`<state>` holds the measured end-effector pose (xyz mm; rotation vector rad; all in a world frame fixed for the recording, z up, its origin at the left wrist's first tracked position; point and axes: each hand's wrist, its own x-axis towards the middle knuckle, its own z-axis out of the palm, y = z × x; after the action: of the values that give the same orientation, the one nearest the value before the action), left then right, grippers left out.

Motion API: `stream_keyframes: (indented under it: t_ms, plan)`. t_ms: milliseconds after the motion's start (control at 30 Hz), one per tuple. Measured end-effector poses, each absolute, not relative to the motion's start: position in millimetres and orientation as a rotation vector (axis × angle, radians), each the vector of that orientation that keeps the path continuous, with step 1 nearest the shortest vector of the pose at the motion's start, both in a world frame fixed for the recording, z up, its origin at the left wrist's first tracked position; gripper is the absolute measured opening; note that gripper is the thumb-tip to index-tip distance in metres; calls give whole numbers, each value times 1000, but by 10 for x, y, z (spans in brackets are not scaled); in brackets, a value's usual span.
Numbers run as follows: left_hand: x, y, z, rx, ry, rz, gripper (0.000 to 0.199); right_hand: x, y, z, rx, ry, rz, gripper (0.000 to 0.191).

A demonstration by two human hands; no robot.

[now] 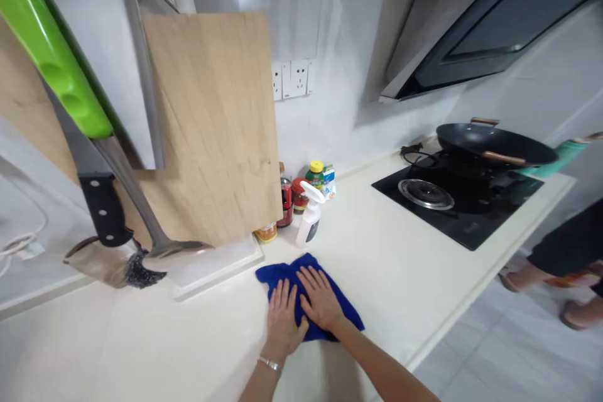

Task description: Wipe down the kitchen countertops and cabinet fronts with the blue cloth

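A dark blue cleaning cloth (346,309) lies spread on the white countertop (179,352). My left hand (284,320) rests flat on its left part, fingers stretched forward and the thumb out to the side. Beside it, my right hand (320,298) presses flat on the middle of the cloth with its fingers extended. Neither hand grips the cloth. Just beyond the cloth stands a white spray bottle (308,220), upright and apart from both hands.
Jars and a yellow-capped bottle (315,174) stand against the wall. A wooden cutting board (217,125), a cleaver (101,44) and a ladle (160,245) hang at left. A black wok (494,144) sits on the cooktop (452,191) at right. Another person's legs (560,251) show beyond the counter.
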<state>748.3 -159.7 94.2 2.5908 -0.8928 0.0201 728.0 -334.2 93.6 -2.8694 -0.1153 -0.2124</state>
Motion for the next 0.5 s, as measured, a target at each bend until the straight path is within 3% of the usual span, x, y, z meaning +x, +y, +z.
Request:
stream_keyframes:
  t_ms: [133,267,367,500]
  plan:
    - [6997,-1954,984,2477,-943,-143,78,6860,-3921,816,-2930,-26,-321,66]
    - [6405,-1777,909,2414,-1097,-277,88,6403,-4311,652,-2954,-130,-398,63]
    - [6059,-1187,814,2512,-1056,-130,90,6116,-4416,544,-2923,-166,-522,69]
    - [5744,119,857,2825,-503,299,67,5883,-4146,475,-2834,-250,-679,81]
